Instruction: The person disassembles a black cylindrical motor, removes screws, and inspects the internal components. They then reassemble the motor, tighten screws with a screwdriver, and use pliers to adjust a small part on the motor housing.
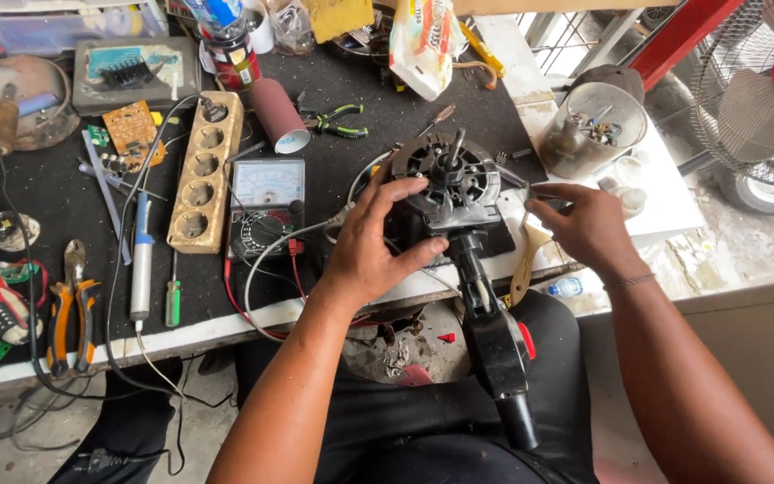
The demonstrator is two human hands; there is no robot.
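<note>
Left hand (374, 246) grips the fan motor (450, 184); right hand (584, 224) pinches a small tool (525, 199) beside it.

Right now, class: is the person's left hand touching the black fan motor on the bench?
Touching. The head view shows the left hand spread over the black fan motor, fingertips pressed on its housing with no gap.

Daylit shop w/ black-topped workbench (64, 202), white ledge (665, 202), red beam (683, 31), grey concrete floor (11, 448).

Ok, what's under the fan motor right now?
The fan motor sits on the black mat at the bench edge, left hand gripping it. Its black neck hangs below; its underside is hidden.
</note>
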